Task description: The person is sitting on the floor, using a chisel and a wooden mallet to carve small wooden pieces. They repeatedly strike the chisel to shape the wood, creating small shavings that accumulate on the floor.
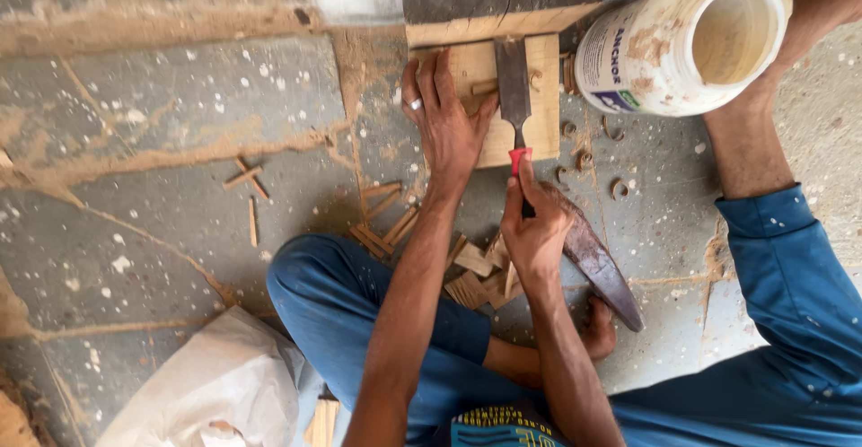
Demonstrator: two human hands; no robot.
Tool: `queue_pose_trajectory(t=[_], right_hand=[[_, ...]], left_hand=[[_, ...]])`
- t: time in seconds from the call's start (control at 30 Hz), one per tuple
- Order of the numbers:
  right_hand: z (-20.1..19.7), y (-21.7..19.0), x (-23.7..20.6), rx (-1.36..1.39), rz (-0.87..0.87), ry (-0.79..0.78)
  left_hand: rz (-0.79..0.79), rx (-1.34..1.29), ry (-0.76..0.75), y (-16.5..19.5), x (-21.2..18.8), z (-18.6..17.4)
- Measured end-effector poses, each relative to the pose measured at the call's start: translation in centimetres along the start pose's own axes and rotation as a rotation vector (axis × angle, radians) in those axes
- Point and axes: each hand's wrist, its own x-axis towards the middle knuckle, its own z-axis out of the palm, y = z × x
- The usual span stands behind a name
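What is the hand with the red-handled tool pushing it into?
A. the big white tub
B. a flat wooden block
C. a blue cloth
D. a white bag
B: the right hand grips the chisel by its red handle, and the blade lies on the flat wooden block that the left hand presses down.

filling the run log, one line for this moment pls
left hand: flat on wooden block | right hand: grips chisel, blade on block | wood scraps on floor

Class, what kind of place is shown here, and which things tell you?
Probably an informal woodworking spot on a floor: the right hand holds a chisel on a wooden block, with wood offcuts and shavings scattered around.
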Motion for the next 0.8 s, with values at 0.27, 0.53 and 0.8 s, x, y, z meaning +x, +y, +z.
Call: queue_pose_trajectory(t=[0.27, 0.53, 0.8], right_hand=[[-3.2, -0.8, -0.2, 0.459, 0.382, -0.078], [-10.3, 1.2, -4.8, 0.561, 0.501, -0.043], [-11.7, 4.9, -10.2, 0.490, 0.604, -0.067]], left_hand=[[0.030, -0.037, 0.046, -0.1, 0.4, 0.3], [0.230, 0.037, 0.084, 0.1, 0.0, 1.8], [0.323, -0.023, 0.100, -0.2, -0.9, 2.9]])
